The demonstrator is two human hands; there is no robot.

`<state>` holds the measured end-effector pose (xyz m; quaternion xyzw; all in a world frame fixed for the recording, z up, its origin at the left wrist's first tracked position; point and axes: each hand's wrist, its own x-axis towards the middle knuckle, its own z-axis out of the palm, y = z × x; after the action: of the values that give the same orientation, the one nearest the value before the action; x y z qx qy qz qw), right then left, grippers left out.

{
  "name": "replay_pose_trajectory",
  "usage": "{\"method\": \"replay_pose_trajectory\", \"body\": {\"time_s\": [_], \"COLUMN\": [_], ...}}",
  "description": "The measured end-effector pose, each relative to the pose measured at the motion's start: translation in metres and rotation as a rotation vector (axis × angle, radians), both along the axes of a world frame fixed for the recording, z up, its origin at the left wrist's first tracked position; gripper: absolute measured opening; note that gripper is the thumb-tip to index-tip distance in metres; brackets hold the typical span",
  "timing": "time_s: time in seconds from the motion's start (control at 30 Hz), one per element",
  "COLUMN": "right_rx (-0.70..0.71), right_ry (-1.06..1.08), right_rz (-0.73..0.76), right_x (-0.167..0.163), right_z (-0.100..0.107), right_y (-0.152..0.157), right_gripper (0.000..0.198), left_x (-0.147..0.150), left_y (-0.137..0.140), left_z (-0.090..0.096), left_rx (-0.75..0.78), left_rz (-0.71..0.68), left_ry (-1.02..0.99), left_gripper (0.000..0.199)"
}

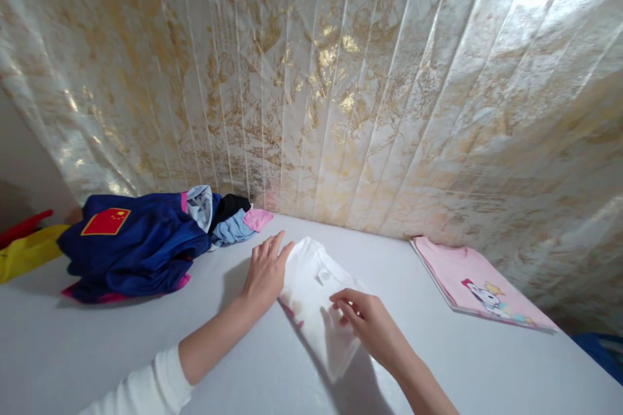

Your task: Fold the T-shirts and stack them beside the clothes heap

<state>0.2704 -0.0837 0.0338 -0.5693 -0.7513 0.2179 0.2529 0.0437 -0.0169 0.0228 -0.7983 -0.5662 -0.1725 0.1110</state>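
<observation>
A folded white shirt (pixel 318 298) lies on the white table, with a neck label showing and a reddish print along its left edge. My left hand (pixel 267 272) rests at the shirt's upper left side, its fingers stretched out and the thumb beside the cloth. Over the lower right part of the shirt hovers my right hand (pixel 363 318), casting a shadow on the fabric. Its fingers are curled, the thumb close to the index finger, and no cloth shows between them.
At the left lies a heap of clothes with a dark blue garment (pixel 141 253), a light blue cloth (pixel 233 228) and a yellow garment (pixel 32 253). A folded pink shirt (pixel 479 279) lies at the right. Behind the table (pixel 243 369) hangs a gold-patterned curtain (pixel 311 78).
</observation>
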Motion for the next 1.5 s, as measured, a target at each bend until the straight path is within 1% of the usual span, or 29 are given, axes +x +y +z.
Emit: {"method": "replay_pose_trajectory", "body": {"time_s": [0.07,0.13,0.2,0.23,0.3,0.37,0.43,0.5,0.57,0.6,0.67,0.73,0.8,0.83,0.93,1.03,1.1,1.2,1.33,1.4,1.5], "right_rx": [0.116,0.223,0.223,0.208,0.199,0.240,0.309,0.351,0.350,0.338,0.304,0.270,0.242,0.236,0.253,0.283,0.309,0.388,0.490,0.495,0.443], "right_ry": [0.025,-0.050,-0.119,-0.137,-0.141,-0.125,-0.085,-0.024,0.025,0.033,0.011,-0.045,-0.116,-0.151,-0.230,-0.255,-0.245,-0.208,-0.193,-0.220,-0.281], "right_rz": [0.092,0.121,0.110,0.109,0.117,0.110,0.089,0.082,0.104,0.125,0.181,0.231,0.271,0.292,0.322,0.308,0.293,0.264,0.238,0.239,0.267], "right_x": [-0.001,0.008,0.022,0.029,0.036,0.035,0.029,0.022,0.018,0.018,0.019,0.020,0.020,0.018,0.013,0.010,0.009,0.010,0.011,0.010,0.009], "right_z": [-0.003,-0.013,-0.025,-0.030,-0.037,-0.040,-0.038,-0.033,-0.027,-0.023,-0.017,-0.013,-0.010,-0.010,-0.010,-0.013,-0.016,-0.020,-0.023,-0.022,-0.021], "right_y": [0.002,0.007,0.012,0.014,0.016,0.016,0.015,0.013,0.007,0.004,-0.005,-0.014,-0.021,-0.023,-0.025,-0.023,-0.022,-0.021,-0.022,-0.023,-0.025], "right_gripper": [0.042,0.055,0.061,0.062,0.059,0.054,0.051,0.050,0.045,0.041,0.033,0.026,0.017,0.016,0.022,0.012,0.009,0.011,0.011,0.011,0.013], "left_x": [0.008,0.018,0.026,0.029,0.031,0.033,0.039,0.046,0.049,0.048,0.036,0.016,-0.006,-0.015,-0.028,-0.027,-0.024,-0.021,-0.019,-0.019,-0.019], "left_y": [-0.017,-0.039,-0.053,-0.055,-0.049,-0.033,-0.014,0.000,0.004,0.002,-0.011,-0.030,-0.049,-0.056,-0.065,-0.062,-0.060,-0.057,-0.055,-0.054,-0.054], "left_z": [0.005,0.003,-0.003,-0.007,-0.014,-0.018,-0.019,-0.015,-0.007,-0.004,0.002,0.005,0.005,0.004,0.002,-0.001,-0.004,-0.009,-0.014,-0.016,-0.018], "left_rx": [-0.073,-0.172,-0.215,-0.217,-0.216,-0.213,-0.216,-0.218,-0.208,-0.200,-0.200,-0.248,-0.326,-0.357,-0.405,-0.447,-0.463,-0.434,-0.366,-0.336,-0.264], "left_rz": [-0.080,-0.148,-0.172,-0.181,-0.241,-0.341,-0.442,-0.506,-0.511,-0.498,-0.482,-0.507,-0.543,-0.544,-0.497,-0.446,-0.424,-0.428,-0.476,-0.491,-0.475], "left_ry": [-0.006,0.020,0.039,0.036,0.001,-0.081,-0.169,-0.233,-0.284,-0.312,-0.368,-0.404,-0.398,-0.392,-0.387,-0.409,-0.400,-0.345,-0.299,-0.259,-0.168], "left_gripper": [0.038,0.031,0.032,0.034,0.035,0.036,0.035,0.033,0.031,0.030,0.022,0.016,0.028,0.031,0.029,0.021,0.018,0.016,0.023,0.027,0.032]}}
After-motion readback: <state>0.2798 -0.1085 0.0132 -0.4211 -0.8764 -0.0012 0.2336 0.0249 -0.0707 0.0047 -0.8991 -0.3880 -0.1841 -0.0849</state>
